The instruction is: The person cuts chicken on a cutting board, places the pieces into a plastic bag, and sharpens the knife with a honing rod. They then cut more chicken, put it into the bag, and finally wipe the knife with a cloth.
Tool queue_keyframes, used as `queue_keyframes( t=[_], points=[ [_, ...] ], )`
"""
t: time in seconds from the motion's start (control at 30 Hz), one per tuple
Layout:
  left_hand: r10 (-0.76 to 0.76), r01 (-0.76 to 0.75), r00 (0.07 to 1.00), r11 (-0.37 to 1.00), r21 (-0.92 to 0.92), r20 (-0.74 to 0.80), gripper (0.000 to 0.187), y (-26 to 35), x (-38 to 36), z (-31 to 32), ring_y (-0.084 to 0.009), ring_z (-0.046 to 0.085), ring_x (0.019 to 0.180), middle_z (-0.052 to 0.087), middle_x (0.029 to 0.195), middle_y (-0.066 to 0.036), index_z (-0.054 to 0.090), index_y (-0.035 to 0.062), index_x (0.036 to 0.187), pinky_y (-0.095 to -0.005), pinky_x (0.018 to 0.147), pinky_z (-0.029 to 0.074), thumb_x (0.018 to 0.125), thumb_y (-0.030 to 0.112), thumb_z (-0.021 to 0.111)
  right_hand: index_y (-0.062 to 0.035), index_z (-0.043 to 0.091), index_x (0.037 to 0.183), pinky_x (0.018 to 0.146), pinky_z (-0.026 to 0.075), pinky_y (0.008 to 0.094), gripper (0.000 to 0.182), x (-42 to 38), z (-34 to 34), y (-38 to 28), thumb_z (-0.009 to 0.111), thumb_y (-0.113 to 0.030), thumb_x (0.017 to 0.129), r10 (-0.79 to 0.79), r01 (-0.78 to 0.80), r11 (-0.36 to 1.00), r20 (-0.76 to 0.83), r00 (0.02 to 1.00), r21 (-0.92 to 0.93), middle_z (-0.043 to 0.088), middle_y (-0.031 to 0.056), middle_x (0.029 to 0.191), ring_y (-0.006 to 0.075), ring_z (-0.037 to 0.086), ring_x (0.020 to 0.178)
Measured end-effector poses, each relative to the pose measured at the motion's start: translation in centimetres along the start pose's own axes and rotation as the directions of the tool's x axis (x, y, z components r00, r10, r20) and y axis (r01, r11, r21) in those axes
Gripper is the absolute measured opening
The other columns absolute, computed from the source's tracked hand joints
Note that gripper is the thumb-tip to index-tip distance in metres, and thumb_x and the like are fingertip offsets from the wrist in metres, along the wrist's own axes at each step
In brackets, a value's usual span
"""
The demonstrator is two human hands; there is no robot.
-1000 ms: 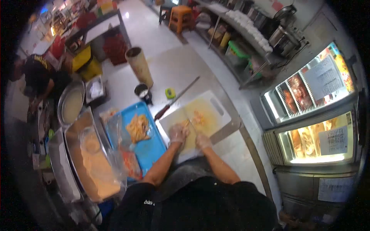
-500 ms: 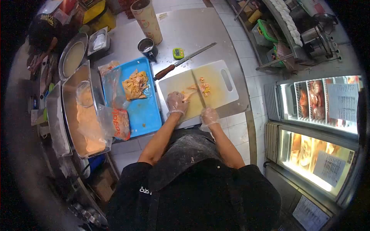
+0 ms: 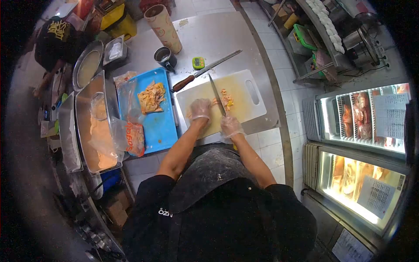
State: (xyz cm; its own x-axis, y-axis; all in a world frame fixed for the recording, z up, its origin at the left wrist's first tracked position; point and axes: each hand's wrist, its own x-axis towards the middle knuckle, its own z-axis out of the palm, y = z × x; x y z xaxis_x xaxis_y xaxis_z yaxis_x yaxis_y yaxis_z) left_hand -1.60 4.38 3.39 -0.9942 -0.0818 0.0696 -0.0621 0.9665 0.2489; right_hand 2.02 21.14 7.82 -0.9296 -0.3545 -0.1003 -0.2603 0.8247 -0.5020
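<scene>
My right hand (image 3: 231, 125), in a clear plastic glove, is wrapped round the handle of a long knife (image 3: 216, 92). Its blade lies over the white cutting board (image 3: 244, 111), against a small heap of chopped meat (image 3: 226, 100). Left of the blade, my gloved left hand (image 3: 200, 109) is on the board with its fingers bent; what they hold, if anything, is hidden. More raw meat pieces (image 3: 151, 97) are piled on a blue tray (image 3: 162, 132) to the left.
A sharpening steel (image 3: 209, 70), green timer (image 3: 198, 63), metal cup (image 3: 165, 58) and patterned cylinder (image 3: 163, 28) stand or lie beyond the board. Left are a plastic bag (image 3: 135, 139) and a metal pan of orange powder (image 3: 101, 144). Another person (image 3: 56, 41) is at upper left.
My left hand has shifted slightly up and closed over the strip that showed under its fingers. The knife and my right hand have moved slightly up and left.
</scene>
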Motion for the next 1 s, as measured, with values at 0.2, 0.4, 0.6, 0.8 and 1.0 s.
queue_keyframes(
  t=[0.2,0.4,0.6,0.8,1.0],
  points=[
    [-0.171,0.173,0.979,0.985,-0.008,0.110,0.020,-1.2,-0.6,-3.5,-0.0283,0.061,0.072,0.062,0.077,-0.015,0.066,0.0090,0.073,-0.0399,0.066,0.048,0.070,0.026,0.057,-0.0025,0.049,0.090,0.062,0.046,0.0487,0.023,-1.7,3.3,3.3,0.045,-0.022,0.080,-0.132,0.148,0.983,0.138,0.982,-0.113,0.057,0.0264,0.077,0.0428,0.057,0.070],
    [0.136,-0.143,0.987,0.986,-0.083,-0.083,0.017,0.5,0.0,-0.4,-0.0278,0.058,0.073,0.061,0.076,-0.013,0.064,0.0105,0.070,-0.0370,0.067,0.047,0.070,0.025,0.055,-0.0047,0.051,0.088,0.062,0.046,0.0473,0.021,-0.9,0.3,-0.4,0.045,-0.023,0.081,0.068,-0.073,0.994,0.071,0.995,0.080,0.056,0.0249,0.076,0.0405,0.058,0.072],
    [0.090,-0.106,0.989,0.984,0.142,0.116,0.013,-3.3,-0.4,-1.8,-0.0275,0.060,0.068,0.061,0.072,-0.013,0.065,0.0104,0.066,-0.0378,0.061,0.048,0.068,0.020,0.056,-0.0006,0.052,0.079,0.061,0.047,0.0466,0.020,-1.8,6.2,4.3,0.046,-0.020,0.080,-0.063,0.061,0.993,-0.014,0.998,-0.100,0.054,0.0223,0.075,0.0382,0.057,0.071],
    [0.077,-0.077,0.996,0.997,0.013,0.055,0.017,-0.4,-0.1,-1.9,-0.0308,0.059,0.069,0.060,0.075,-0.015,0.064,0.0080,0.069,-0.0394,0.063,0.048,0.069,0.023,0.057,0.0003,0.054,0.077,0.060,0.047,0.0447,0.016,-0.4,3.3,0.8,0.048,-0.015,0.074,-0.205,0.200,0.954,0.001,0.979,-0.225,0.053,0.0212,0.070,0.0371,0.057,0.068],
    [0.055,-0.047,0.995,0.994,-0.100,0.079,0.014,-1.0,-0.4,-0.1,-0.0302,0.058,0.074,0.059,0.073,-0.012,0.064,0.0113,0.070,-0.0397,0.067,0.047,0.070,0.022,0.055,0.0016,0.048,0.089,0.061,0.045,0.0487,0.019,-1.8,1.8,-1.3,0.046,-0.012,0.077,0.338,-0.336,0.925,0.017,0.941,0.177,0.055,0.0248,0.068,0.0415,0.056,0.067]
  ],
)
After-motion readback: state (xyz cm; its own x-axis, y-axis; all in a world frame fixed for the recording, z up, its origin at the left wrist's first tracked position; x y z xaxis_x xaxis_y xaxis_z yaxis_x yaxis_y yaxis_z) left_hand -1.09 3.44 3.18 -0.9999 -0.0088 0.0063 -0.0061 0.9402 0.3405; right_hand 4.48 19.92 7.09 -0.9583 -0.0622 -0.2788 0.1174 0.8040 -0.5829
